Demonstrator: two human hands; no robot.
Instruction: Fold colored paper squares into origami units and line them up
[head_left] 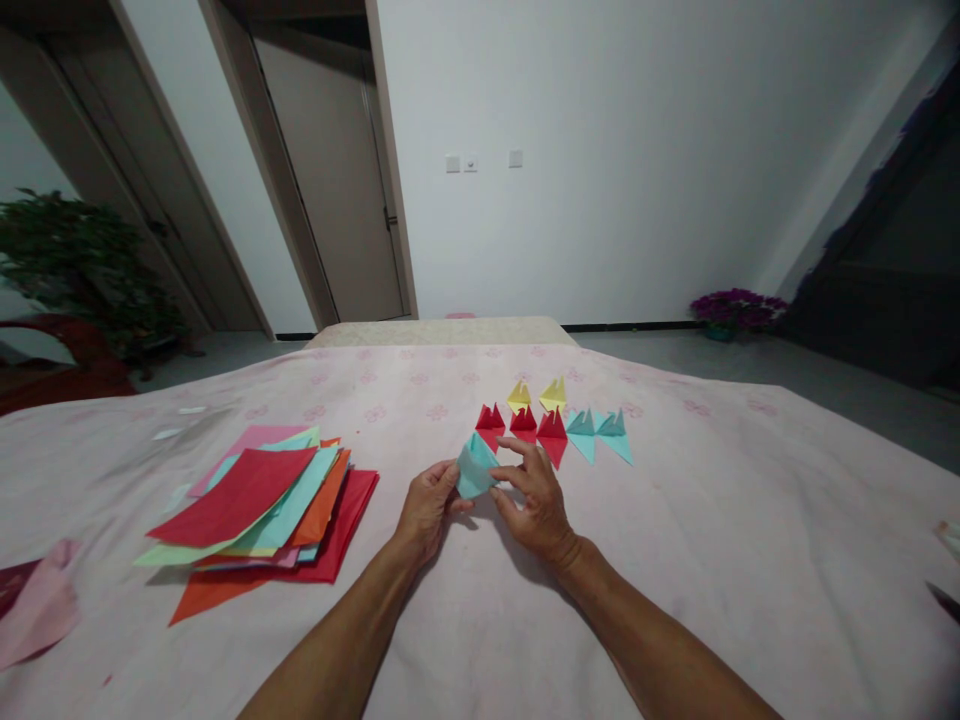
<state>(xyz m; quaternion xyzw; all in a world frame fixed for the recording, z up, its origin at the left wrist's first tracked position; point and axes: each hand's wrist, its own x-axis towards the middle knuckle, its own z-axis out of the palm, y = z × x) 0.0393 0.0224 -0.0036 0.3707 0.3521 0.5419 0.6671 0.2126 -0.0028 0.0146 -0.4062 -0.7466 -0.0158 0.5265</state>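
A light blue piece of folded paper [475,468] is held up off the cloth between my two hands. My left hand [429,508] pinches its left edge between thumb and fingers. At its right edge, my right hand [534,500] grips it with thumb and fingertips, the forefinger raised near the top. Just beyond are several finished paper figures in rows: red ones [553,432], two light blue ones [613,432] and two yellow ones [554,394]. The leftmost red figure is partly hidden by the blue paper.
A loose stack of coloured paper sheets [240,495] lies left of my hands. Crumpled pink paper [45,605] is at the far left. A pale flowered cloth [720,560] covers the table. A dark pointed object [943,602] shows at the right edge.
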